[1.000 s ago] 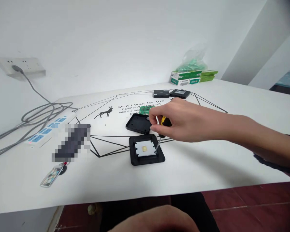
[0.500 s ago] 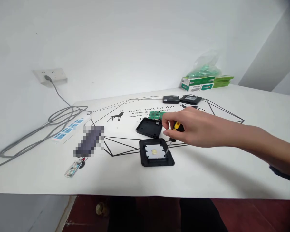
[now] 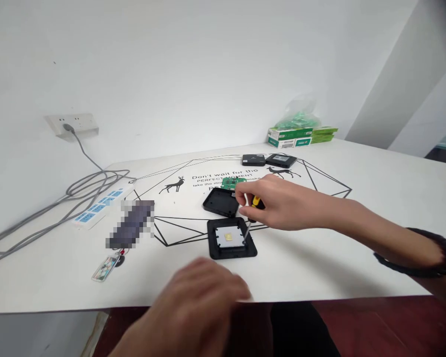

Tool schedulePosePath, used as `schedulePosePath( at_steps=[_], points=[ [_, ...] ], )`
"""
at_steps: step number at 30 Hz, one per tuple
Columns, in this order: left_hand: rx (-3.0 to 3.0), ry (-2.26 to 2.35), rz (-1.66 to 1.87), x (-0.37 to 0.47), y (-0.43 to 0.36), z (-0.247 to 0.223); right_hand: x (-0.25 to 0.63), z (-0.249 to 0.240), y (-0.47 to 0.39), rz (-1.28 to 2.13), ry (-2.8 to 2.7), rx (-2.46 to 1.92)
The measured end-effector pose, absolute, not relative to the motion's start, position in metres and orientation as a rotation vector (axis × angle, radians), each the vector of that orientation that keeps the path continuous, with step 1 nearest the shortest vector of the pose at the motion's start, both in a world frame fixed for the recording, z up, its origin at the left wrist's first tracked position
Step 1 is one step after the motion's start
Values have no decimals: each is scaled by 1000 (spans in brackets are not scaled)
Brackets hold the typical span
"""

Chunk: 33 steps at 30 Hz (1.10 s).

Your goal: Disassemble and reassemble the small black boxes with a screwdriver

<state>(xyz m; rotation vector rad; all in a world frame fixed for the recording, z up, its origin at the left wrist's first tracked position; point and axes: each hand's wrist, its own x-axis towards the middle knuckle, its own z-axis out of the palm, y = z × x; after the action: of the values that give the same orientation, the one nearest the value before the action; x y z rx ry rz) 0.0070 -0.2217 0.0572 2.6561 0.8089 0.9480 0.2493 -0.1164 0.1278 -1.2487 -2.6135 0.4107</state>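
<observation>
My right hand (image 3: pixel 273 203) is closed round a yellow and black screwdriver (image 3: pixel 257 202). Its shaft slants down to the right front corner of a metal plate (image 3: pixel 226 236) with a yellowish pad. That plate lies in a square black housing (image 3: pixel 214 252) near the table's front. My left hand (image 3: pixel 193 302), smeared by motion, is over the front edge, nearer to me than the housing and touching nothing visible; its fingers cannot be made out. Behind the housing lie an open black cover (image 3: pixel 220 202) and a green circuit board (image 3: pixel 232 183), both partly hidden by my right hand.
Two black cases (image 3: pixel 253 159) lie farther back, near green and white boxes (image 3: pixel 290 136) with a plastic bag on top. At the left are a power strip (image 3: pixel 100 208) with a looped grey cable, a pixelated dark object (image 3: pixel 132 225) and a keychain tag (image 3: pixel 106 267).
My left hand has come into view from below. My right hand still holds the screwdriver at the same corner of the plate. The whole view has shifted slightly.
</observation>
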Motion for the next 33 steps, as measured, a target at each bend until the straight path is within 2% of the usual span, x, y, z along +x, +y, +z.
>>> schedulePosePath(
  at_steps=[2, 8, 27, 33],
  points=[
    [2683, 945, 1040, 0, -193, 39, 247, 128, -117, 414, -2642, -1185],
    [2751, 1023, 749, 3, -148, 13, 241, 128, -115, 408, -2636, -1143],
    [2810, 907, 734, 19, -139, 0, 245, 125, -113, 349, -2629, -1286],
    [2804, 1094, 1018, -18, -148, 5, 248, 125, -111, 411, -2692, -1283]
  ],
)
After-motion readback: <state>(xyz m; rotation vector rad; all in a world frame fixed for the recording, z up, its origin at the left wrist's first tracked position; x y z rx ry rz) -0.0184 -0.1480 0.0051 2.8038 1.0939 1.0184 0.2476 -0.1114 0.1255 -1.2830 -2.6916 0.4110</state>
